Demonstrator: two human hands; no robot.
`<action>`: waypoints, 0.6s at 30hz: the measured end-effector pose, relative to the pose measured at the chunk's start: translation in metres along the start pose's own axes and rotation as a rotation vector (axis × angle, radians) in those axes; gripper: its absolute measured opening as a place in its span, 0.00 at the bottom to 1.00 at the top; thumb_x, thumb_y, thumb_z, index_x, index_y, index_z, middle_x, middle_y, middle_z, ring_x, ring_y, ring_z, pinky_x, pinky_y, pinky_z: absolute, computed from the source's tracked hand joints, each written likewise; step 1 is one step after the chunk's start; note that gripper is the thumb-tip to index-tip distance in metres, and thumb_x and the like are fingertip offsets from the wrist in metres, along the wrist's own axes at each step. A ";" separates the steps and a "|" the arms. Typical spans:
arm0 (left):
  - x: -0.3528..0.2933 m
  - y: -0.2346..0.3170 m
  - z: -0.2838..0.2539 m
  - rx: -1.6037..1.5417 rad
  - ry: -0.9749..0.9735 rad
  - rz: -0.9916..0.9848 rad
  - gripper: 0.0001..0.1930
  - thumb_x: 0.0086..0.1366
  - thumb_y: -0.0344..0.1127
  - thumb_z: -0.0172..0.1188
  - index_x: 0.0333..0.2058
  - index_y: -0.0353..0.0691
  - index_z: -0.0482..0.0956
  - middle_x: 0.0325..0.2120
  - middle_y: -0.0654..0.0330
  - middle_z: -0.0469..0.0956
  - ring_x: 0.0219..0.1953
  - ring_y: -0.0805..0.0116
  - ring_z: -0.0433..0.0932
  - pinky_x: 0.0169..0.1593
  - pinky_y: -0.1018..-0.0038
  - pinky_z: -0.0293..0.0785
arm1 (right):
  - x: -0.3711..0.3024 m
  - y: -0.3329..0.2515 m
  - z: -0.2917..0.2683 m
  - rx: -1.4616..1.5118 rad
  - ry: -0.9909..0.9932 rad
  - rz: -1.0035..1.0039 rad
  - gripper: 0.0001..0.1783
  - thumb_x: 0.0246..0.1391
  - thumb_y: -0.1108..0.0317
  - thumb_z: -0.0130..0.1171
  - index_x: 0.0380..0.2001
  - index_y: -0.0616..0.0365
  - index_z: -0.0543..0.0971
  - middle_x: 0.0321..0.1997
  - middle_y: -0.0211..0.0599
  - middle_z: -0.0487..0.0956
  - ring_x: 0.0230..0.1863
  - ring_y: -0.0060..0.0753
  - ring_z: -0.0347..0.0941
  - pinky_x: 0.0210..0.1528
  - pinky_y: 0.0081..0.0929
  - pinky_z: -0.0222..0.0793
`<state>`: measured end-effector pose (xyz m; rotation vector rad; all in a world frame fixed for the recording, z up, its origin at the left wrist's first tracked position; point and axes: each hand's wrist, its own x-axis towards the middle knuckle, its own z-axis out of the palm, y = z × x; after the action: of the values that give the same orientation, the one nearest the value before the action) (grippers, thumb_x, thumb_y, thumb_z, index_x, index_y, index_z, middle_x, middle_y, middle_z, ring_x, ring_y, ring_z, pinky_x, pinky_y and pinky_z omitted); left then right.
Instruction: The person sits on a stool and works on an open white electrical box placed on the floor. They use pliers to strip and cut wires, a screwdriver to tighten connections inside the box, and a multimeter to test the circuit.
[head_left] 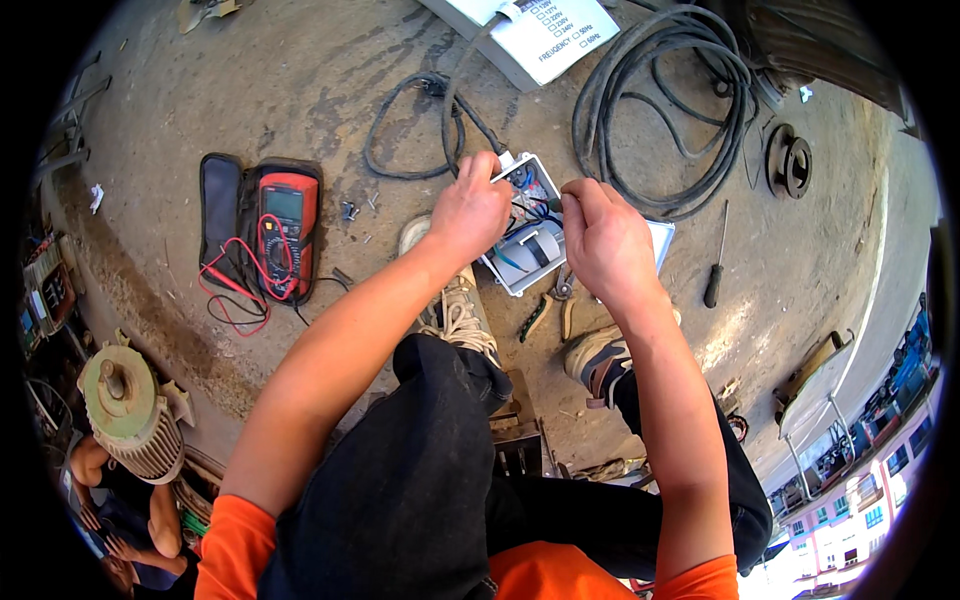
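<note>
The open wiring enclosure [518, 291] lay between your left hand [472, 208], curled at its far-left rim with the hold hidden, and your right hand [608, 238], equally near, pinched at the right rim on something indiscernible, the long axis running roughly away from you.

From my distant place I see a dusty brown floor [260, 90] with dark stains. Directly on it lie an open black case [219, 205] with a red multimeter [284, 206], small screws [349, 211], pliers [537, 317], a screwdriver [713, 286] and a coil of thick cable [598, 112].
</note>
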<state>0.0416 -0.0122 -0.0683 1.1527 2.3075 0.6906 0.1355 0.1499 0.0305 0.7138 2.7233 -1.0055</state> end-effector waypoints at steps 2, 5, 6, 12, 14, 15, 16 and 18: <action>0.000 0.001 0.001 -0.006 0.011 -0.003 0.06 0.60 0.30 0.60 0.26 0.33 0.80 0.44 0.52 0.71 0.49 0.51 0.74 0.42 0.59 0.82 | -0.001 0.000 -0.001 0.010 0.005 -0.028 0.09 0.58 0.68 0.61 0.41 0.59 0.78 0.33 0.49 0.77 0.36 0.57 0.78 0.39 0.48 0.74; -0.001 0.000 0.001 -0.004 0.024 -0.019 0.06 0.60 0.30 0.60 0.25 0.34 0.80 0.44 0.52 0.71 0.49 0.52 0.74 0.41 0.59 0.82 | -0.004 -0.005 -0.004 0.039 -0.011 -0.059 0.12 0.57 0.70 0.62 0.44 0.61 0.77 0.37 0.52 0.76 0.41 0.58 0.77 0.43 0.48 0.74; -0.001 0.001 0.002 -0.005 0.027 -0.022 0.06 0.60 0.30 0.60 0.25 0.34 0.80 0.44 0.52 0.71 0.49 0.52 0.74 0.41 0.59 0.82 | -0.005 -0.006 -0.005 0.055 -0.027 -0.058 0.14 0.56 0.71 0.62 0.45 0.61 0.76 0.39 0.52 0.76 0.42 0.58 0.77 0.44 0.48 0.74; -0.001 0.001 0.003 -0.012 0.048 -0.012 0.06 0.59 0.30 0.60 0.25 0.35 0.80 0.44 0.53 0.71 0.49 0.52 0.75 0.41 0.59 0.82 | -0.004 -0.014 -0.012 -0.070 -0.094 0.053 0.12 0.58 0.63 0.63 0.40 0.60 0.77 0.33 0.49 0.79 0.36 0.55 0.79 0.38 0.47 0.75; -0.002 -0.001 0.004 -0.012 0.067 0.003 0.06 0.59 0.30 0.60 0.25 0.35 0.80 0.43 0.54 0.72 0.48 0.52 0.75 0.41 0.59 0.82 | -0.002 -0.011 -0.013 -0.098 -0.096 0.043 0.13 0.60 0.60 0.63 0.37 0.59 0.77 0.30 0.48 0.80 0.33 0.55 0.80 0.35 0.47 0.75; -0.001 -0.002 0.004 -0.013 0.077 0.011 0.06 0.59 0.30 0.60 0.25 0.35 0.80 0.43 0.54 0.72 0.48 0.52 0.75 0.41 0.59 0.82 | -0.002 -0.007 -0.011 -0.106 -0.084 0.024 0.13 0.60 0.59 0.63 0.35 0.59 0.77 0.29 0.47 0.80 0.32 0.54 0.80 0.34 0.47 0.75; -0.002 -0.002 0.004 -0.012 0.076 -0.006 0.05 0.58 0.31 0.62 0.26 0.36 0.81 0.43 0.55 0.72 0.48 0.53 0.75 0.42 0.59 0.81 | -0.002 -0.005 -0.010 -0.113 -0.073 0.004 0.14 0.61 0.58 0.62 0.34 0.58 0.77 0.28 0.46 0.81 0.30 0.54 0.80 0.33 0.47 0.75; -0.002 0.000 0.005 -0.010 0.075 -0.041 0.04 0.57 0.31 0.67 0.28 0.37 0.84 0.43 0.57 0.73 0.47 0.55 0.76 0.42 0.60 0.80 | -0.003 -0.003 -0.010 -0.104 -0.059 0.004 0.13 0.61 0.59 0.62 0.33 0.58 0.77 0.28 0.46 0.81 0.30 0.54 0.80 0.33 0.47 0.75</action>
<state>0.0455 -0.0128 -0.0719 1.0894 2.3799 0.7412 0.1367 0.1536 0.0406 0.6613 2.6986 -0.8627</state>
